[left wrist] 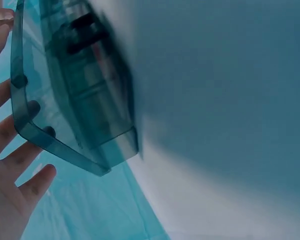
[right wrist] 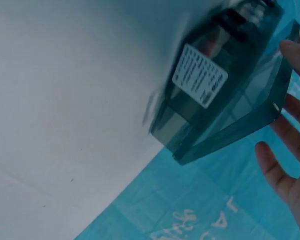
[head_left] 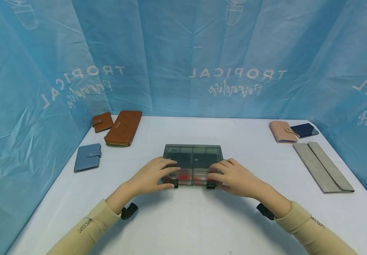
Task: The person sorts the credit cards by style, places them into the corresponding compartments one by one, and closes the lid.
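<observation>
A smoky transparent compartment box (head_left: 192, 156) lies at the middle of the table, with two dark latches (head_left: 211, 185) on its near side. The wrist views show its lid (left wrist: 65, 152) raised at an angle over the base. My left hand (head_left: 157, 175) touches the lid's left side with spread, fairly straight fingers; their tips show through the plastic. On the opposite side, my right hand (head_left: 235, 179) has its fingers extended behind the lid and its thumb at the rim. A white printed label (right wrist: 200, 75) is stuck on the base. Something red shows through the front of the box.
On the left lie a small brown wallet (head_left: 103, 122), a long brown zip wallet (head_left: 124, 127) and a blue wallet (head_left: 87, 157). A pink wallet (head_left: 282, 131), a dark blue card holder (head_left: 304, 130) and a grey flat case (head_left: 323, 168) lie right. Blue curtains (head_left: 183, 60) surround the table.
</observation>
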`<control>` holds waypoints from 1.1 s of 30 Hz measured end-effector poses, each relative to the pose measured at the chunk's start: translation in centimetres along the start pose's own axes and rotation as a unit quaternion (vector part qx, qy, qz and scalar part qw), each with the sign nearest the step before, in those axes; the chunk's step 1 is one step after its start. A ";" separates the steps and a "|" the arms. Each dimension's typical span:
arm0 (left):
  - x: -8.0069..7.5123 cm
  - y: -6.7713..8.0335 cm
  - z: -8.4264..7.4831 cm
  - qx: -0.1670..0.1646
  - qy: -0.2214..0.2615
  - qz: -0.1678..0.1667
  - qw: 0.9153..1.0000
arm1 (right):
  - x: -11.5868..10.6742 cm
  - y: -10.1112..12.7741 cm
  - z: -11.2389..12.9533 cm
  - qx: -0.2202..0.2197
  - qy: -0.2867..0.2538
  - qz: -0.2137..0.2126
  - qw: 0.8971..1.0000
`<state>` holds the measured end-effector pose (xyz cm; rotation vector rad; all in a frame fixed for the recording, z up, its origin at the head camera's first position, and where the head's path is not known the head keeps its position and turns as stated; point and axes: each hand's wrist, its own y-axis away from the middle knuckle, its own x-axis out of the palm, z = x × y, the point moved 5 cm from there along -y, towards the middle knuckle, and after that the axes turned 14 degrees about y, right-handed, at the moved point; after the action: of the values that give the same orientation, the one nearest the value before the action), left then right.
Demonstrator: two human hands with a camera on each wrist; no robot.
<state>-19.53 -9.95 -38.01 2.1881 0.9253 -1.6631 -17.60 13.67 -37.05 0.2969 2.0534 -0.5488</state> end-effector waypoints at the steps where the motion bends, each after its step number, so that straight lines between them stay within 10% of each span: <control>1: 0.2 0.1 -0.1 0.004 -0.006 0.000 1.000 | 0.1 0.0 0.3 -0.006 0.015 0.012 1.000; 17: 1.8 0.5 0.0 -0.019 -0.018 0.012 1.000 | 2.6 0.0 2.5 -0.049 0.121 0.068 0.989; 33: 1.5 0.4 -0.1 -0.046 0.013 0.037 0.998 | 1.7 -0.4 1.5 0.041 0.035 0.024 0.998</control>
<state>-18.95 -9.71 -39.49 2.1617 0.8989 -1.5308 -17.49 12.59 -39.13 0.4179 2.0883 -0.6025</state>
